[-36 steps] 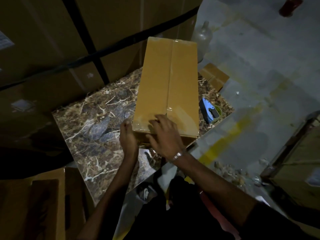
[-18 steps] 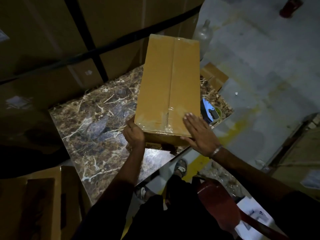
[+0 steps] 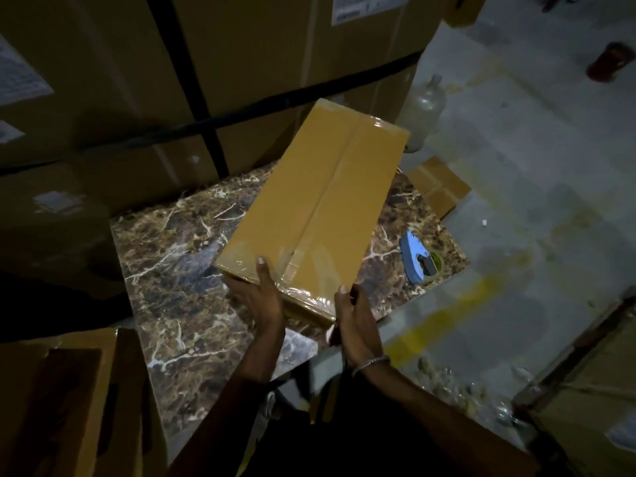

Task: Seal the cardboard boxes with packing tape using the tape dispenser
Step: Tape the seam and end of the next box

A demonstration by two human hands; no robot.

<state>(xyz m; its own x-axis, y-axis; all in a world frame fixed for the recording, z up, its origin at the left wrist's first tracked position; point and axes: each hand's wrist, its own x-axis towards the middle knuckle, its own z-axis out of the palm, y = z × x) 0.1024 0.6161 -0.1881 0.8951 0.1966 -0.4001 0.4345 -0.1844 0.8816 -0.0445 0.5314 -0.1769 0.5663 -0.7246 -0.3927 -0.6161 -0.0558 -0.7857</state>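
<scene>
A long tan cardboard box (image 3: 320,204) with clear tape along its centre seam lies angled over the marble-patterned table (image 3: 182,270). My left hand (image 3: 258,297) grips its near end, thumb on top and fingers underneath. My right hand (image 3: 354,321) holds the near right corner from the side, thumb at the edge. The near end looks lifted off the table. A blue tape dispenser (image 3: 418,258) lies on the table to the right of the box, untouched.
Big strapped cartons (image 3: 206,80) wall off the back and left. An open carton (image 3: 69,401) stands at the near left. A clear bottle (image 3: 421,111), a flattened box (image 3: 438,185) and a red object (image 3: 609,62) are on the floor to the right.
The box has swung clockwise and its near end has risen. My right hand moved from flat on the lid to the near right corner; my left hand shifted from the near-left corner to the near end.
</scene>
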